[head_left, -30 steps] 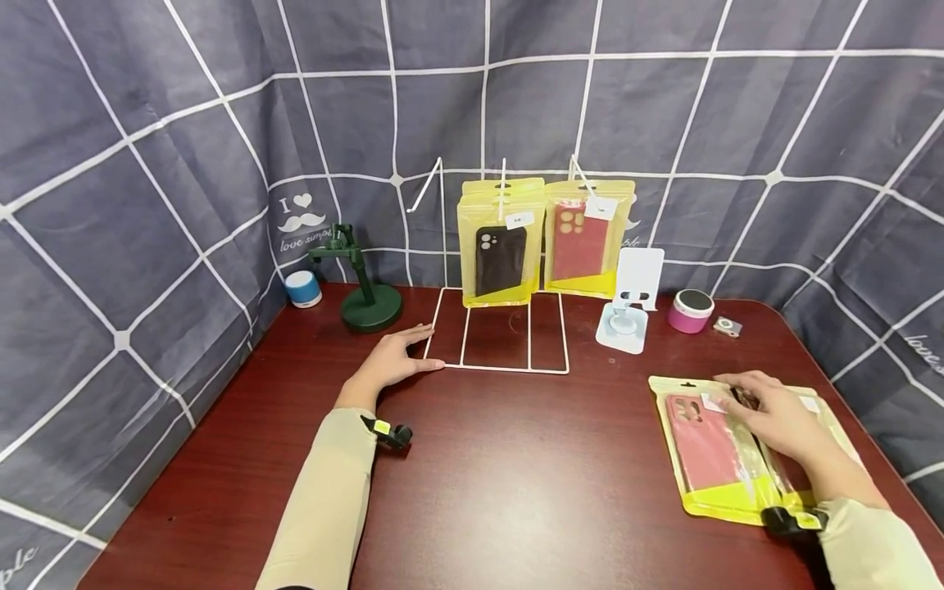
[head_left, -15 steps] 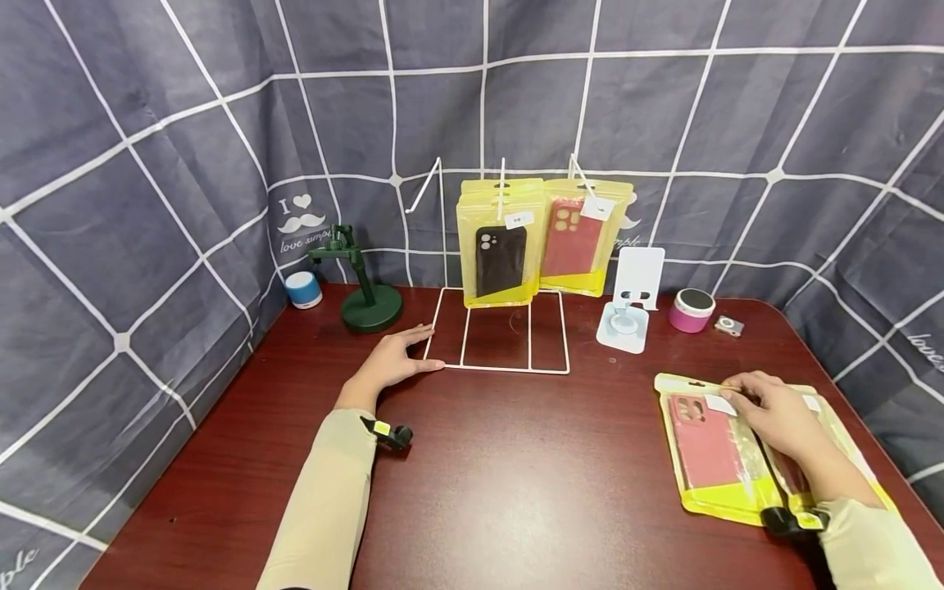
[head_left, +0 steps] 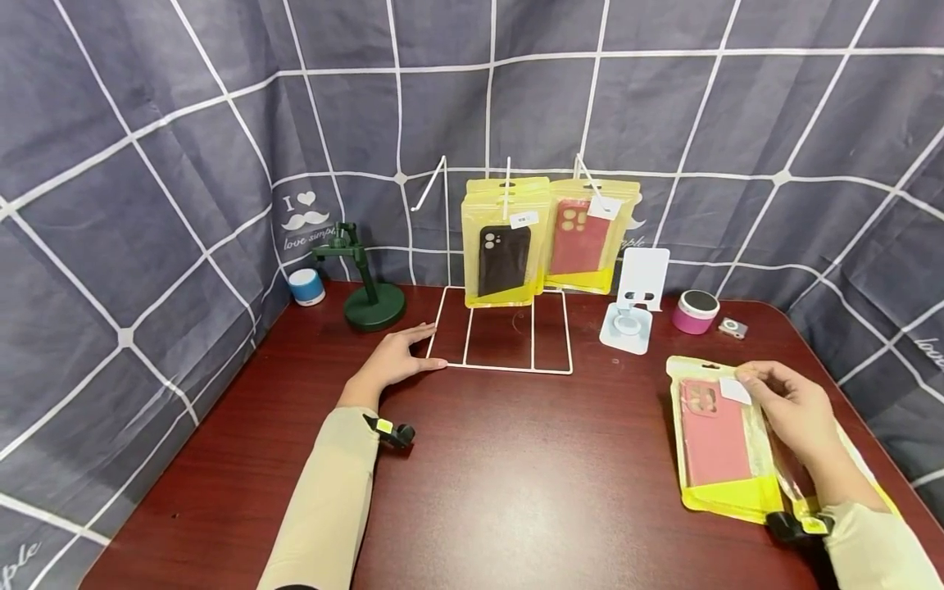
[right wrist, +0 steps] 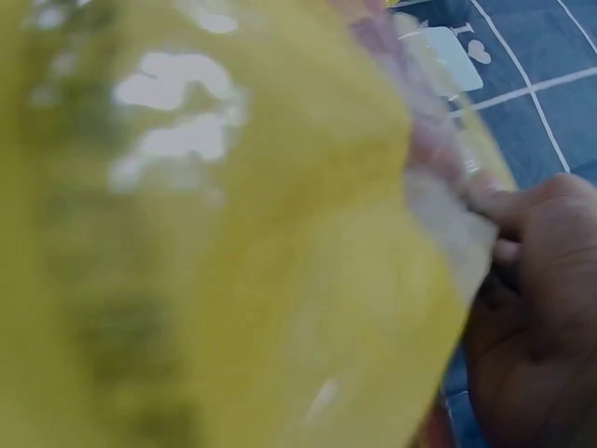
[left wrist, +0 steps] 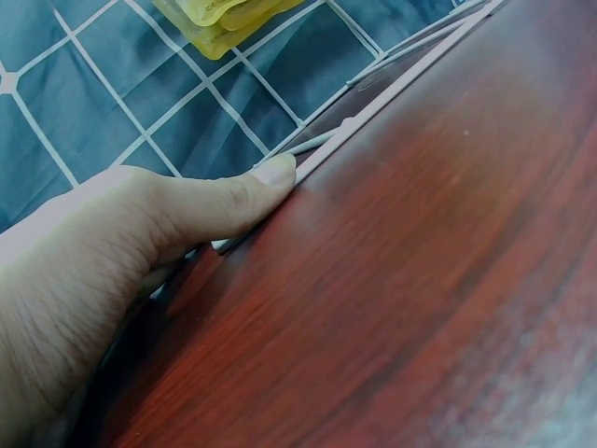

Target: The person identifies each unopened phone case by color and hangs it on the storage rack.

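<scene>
My right hand (head_left: 792, 410) pinches the top edge of the red phone case packet (head_left: 719, 447), lifted off the desk (head_left: 516, 475) at 4 o'clock. Left hand (head_left: 394, 360) flat, fingers straight, thumb pressing the white wire rack (head_left: 509, 365) corner at 11 o'clock.

1. Right wrist view: the yellow packet (right wrist: 215, 243) fills the picture, blurred and cut off at the left, top and bottom edges; its print cannot be read.
2. Right hand (right wrist: 536, 308): cut off at the right and bottom edges.
3. Left wrist view: the left hand (left wrist: 112, 271) hides its other fingers behind the thumb.
4. Head view: the labels on the hanging packets (head_left: 509, 242) are too small to read.
</scene>
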Demonstrator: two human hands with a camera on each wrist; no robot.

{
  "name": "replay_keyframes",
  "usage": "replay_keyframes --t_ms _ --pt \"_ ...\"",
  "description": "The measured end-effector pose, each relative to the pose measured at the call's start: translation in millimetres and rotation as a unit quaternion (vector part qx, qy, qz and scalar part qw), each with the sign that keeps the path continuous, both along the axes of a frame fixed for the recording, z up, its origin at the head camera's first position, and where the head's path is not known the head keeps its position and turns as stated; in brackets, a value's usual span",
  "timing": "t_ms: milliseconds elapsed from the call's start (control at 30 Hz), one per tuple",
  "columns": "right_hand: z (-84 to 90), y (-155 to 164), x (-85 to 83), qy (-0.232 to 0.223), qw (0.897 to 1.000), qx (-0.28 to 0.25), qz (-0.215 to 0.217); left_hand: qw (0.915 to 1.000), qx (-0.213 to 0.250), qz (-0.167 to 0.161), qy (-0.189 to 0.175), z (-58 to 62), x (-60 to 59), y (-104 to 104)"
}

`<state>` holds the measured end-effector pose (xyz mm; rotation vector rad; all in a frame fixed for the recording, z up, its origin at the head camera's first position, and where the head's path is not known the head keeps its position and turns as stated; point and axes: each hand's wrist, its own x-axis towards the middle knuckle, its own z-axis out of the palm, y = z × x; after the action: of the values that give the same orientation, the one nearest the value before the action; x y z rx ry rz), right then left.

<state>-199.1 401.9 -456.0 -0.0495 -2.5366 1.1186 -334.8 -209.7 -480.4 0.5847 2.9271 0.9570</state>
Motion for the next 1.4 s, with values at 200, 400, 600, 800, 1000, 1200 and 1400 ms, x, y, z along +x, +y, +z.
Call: replay_keyframes --t_ms 200,400,600,800,1000,1200,1400 --pt "16.3 -17.0 1.2 0.010 0.987 -0.160 -0.018 1.0000 -0.002 0.001 0.005 0.6 0.4 -0.8" --pt "44.1 -40.4 0.8 0.071 0.954 -0.288 0.032 1.0000 -0.001 -0.004 0.006 -1.1 -0.2 -1.5" --pt "73.1 -69.1 -7.3 0.156 0.908 -0.375 0.100 0.9998 0.008 -0.006 0.016 -1.5 -1.7 2.2" --pt "104.8 -111.7 -25.9 0.224 0.866 -0.429 0.128 0.9999 0.011 -0.007 0.008 -1.4 1.0 2.4" --pt "140.0 -157.1 -47.4 0.265 0.835 -0.460 0.142 1.0000 0.009 -0.001 0.003 -1.2 1.2 0.5" --pt "164.2 -183.8 -65.0 0.282 0.828 -0.472 0.111 1.0000 0.002 0.001 0.001 -2.1 0.3 -1.8" --pt "169.9 -191.1 -80.2 0.287 0.854 -0.426 0.084 1.0000 0.002 0.002 0.006 -2.7 -0.4 -0.8"
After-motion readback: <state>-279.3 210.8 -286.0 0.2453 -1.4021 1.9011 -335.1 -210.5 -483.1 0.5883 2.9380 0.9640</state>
